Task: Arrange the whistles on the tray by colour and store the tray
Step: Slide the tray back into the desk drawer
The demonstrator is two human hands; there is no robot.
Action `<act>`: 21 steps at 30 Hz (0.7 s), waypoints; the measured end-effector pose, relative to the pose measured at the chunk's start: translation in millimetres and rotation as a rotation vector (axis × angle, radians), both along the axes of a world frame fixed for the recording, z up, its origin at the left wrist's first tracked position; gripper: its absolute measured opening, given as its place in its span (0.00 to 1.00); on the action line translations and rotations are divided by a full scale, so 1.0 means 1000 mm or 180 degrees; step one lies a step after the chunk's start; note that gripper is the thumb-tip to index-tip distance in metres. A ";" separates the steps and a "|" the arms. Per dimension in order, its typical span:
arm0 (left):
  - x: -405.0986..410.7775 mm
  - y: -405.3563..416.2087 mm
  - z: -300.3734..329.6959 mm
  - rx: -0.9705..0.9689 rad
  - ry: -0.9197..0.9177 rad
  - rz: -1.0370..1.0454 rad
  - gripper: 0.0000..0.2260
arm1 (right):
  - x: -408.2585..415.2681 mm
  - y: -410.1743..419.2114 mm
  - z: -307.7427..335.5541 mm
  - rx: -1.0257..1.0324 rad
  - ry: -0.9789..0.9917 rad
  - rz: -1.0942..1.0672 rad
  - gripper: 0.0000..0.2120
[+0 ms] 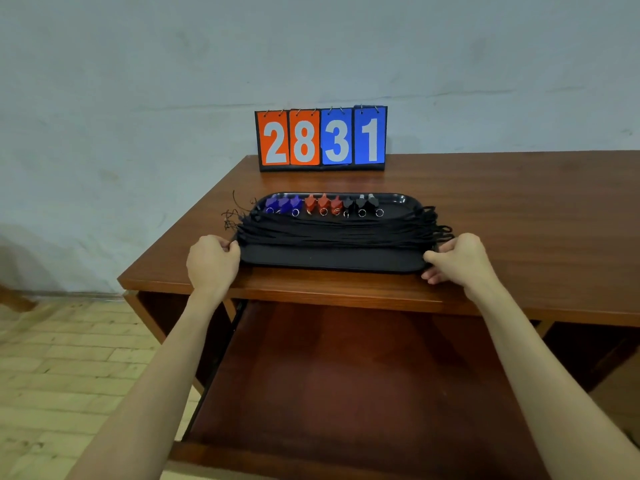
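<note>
A black oblong tray point(329, 259) lies on the wooden desk near its front edge. Along the tray's far side stand three blue whistles point(283, 204), three red whistles point(323, 203) and three black whistles point(362, 203), grouped by colour from left to right. Their black cords point(339, 228) lie bundled across the tray's middle. My left hand point(212, 263) grips the tray's left end with curled fingers. My right hand point(459, 259) grips the right end, thumb on top and fingers under the rim.
A flip scoreboard point(322, 138) reading 28 and 31 stands at the back of the desk point(502, 209) against the wall. Below the desk's front edge an open drawer point(346, 382) is pulled out towards me. Tiled floor point(69, 358) lies to the left.
</note>
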State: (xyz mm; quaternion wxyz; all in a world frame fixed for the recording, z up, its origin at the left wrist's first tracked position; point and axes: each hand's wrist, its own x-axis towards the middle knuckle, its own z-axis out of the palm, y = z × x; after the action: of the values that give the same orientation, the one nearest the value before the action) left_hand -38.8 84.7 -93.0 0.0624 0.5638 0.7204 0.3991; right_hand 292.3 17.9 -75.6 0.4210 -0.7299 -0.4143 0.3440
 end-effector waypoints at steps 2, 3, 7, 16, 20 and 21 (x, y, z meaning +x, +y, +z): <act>-0.004 -0.008 -0.001 -0.0036 0.0148 0.0021 0.12 | -0.003 -0.013 -0.001 0.0040 -0.0072 -0.0050 0.21; -0.005 -0.012 -0.001 -0.0045 0.0198 0.0032 0.13 | -0.005 -0.021 -0.002 0.0088 -0.0121 -0.0079 0.19; -0.012 -0.036 -0.005 -0.0112 0.0306 0.0031 0.15 | -0.015 -0.056 -0.003 0.0364 -0.0078 -0.0227 0.12; -0.029 -0.104 -0.002 -0.0092 0.0159 -0.0146 0.14 | -0.020 -0.125 -0.010 0.0784 0.0484 -0.0352 0.13; -0.031 -0.135 -0.014 -0.0085 -0.0067 -0.0267 0.16 | -0.021 -0.154 -0.022 0.0914 0.0466 -0.0376 0.14; -0.031 -0.144 -0.017 -0.0043 -0.0117 -0.0254 0.17 | -0.021 -0.161 -0.026 0.0925 0.0454 -0.0397 0.16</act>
State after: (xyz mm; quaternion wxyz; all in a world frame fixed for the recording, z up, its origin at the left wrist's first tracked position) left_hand -69.9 -59.2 -109.8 0.0952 0.5843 0.6987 0.4017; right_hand 271.2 -143.0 -101.5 0.5710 -0.6593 -0.3827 0.3047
